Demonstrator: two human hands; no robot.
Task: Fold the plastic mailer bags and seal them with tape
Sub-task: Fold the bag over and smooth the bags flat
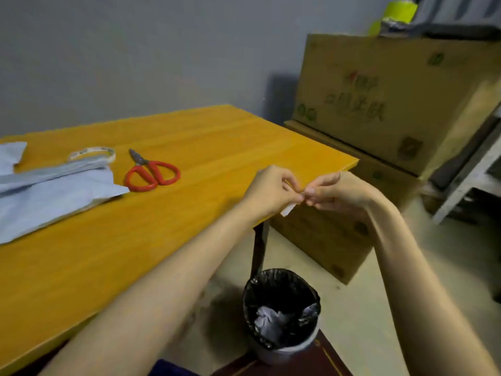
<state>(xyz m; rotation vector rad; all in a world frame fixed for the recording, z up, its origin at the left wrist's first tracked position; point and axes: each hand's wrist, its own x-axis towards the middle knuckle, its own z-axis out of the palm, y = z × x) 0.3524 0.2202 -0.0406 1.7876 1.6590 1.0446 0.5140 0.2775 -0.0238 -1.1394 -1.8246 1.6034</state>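
Light blue plastic mailer bags (51,191) lie in a loose pile at the left of the yellow wooden table (189,147). A roll of clear tape (92,153) sits behind the pile, and red-handled scissors (151,172) lie just right of it. My left hand (271,189) and my right hand (336,192) meet past the table's right edge, above the floor. Both pinch a small white strip (288,210), which hangs a little below my fingers. What the strip is made of I cannot tell.
A bin with a black liner (282,313) stands on the floor below my hands, with crumpled white scraps inside. Stacked cardboard boxes (379,109) fill the right side beside the table. A grey shelf frame (466,183) stands at the far right.
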